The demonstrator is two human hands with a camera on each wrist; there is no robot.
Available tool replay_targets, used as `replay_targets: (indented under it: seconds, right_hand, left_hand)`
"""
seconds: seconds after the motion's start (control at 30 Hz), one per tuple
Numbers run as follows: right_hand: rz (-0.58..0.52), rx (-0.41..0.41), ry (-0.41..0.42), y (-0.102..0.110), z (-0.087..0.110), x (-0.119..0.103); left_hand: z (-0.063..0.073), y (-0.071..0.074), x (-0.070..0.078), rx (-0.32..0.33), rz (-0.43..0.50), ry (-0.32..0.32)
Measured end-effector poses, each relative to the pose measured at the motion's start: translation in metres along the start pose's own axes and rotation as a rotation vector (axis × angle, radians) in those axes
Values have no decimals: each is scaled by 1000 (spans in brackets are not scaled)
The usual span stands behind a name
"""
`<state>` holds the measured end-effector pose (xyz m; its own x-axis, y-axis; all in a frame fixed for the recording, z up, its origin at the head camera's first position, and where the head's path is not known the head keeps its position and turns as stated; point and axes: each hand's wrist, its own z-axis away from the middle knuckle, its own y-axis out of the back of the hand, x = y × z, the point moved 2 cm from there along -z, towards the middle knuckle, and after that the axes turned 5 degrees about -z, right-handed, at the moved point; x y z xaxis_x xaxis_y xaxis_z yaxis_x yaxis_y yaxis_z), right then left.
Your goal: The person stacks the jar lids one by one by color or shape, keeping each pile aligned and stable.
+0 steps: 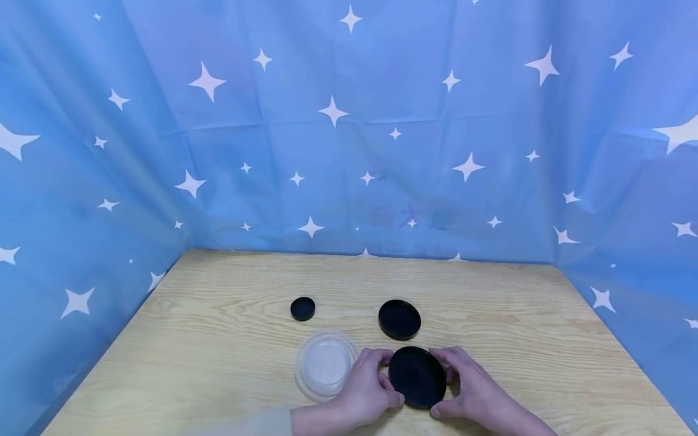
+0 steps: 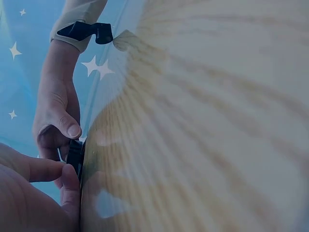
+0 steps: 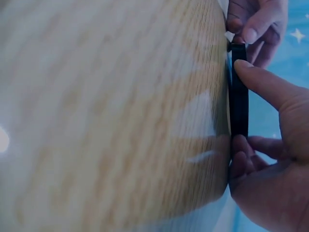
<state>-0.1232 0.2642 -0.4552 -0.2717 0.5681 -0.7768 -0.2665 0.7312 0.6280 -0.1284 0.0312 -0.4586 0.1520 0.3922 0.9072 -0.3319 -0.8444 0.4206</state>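
Observation:
Both hands hold a round, shallow black lid (image 1: 417, 377) at the table's near side. My left hand (image 1: 369, 386) grips its left rim, thumb at the near edge and fingers farther round. On the opposite rim, my right hand (image 1: 475, 390) holds it with thumb in front and fingertips behind. The right wrist view has the black lid (image 3: 239, 92) edge-on, low against the tabletop, with the right hand (image 3: 285, 145) around it. From the left wrist, the left hand (image 2: 34, 188) pinches the dark edge (image 2: 75, 155), most of which the fingers hide.
Just beyond the held lid lies another black round lid (image 1: 400, 320). A smaller black lid (image 1: 302, 309) sits farther left. Clear round plastic pieces (image 1: 325, 365) lie beside the left hand. Blue star-patterned cloth (image 1: 332, 151) hangs around the wooden table (image 1: 191, 351) at the back and sides.

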Motion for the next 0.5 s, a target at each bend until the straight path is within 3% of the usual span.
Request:
replay_targets:
  seconds: [0.27, 0.5]
  right_hand:
    - [-44, 21, 83, 2, 0, -2]
    - [-110, 55, 127, 17, -3, -4]
  left_hand:
    - [5, 3, 2, -5, 20, 38]
    - [2, 15, 16, -50, 171, -1]
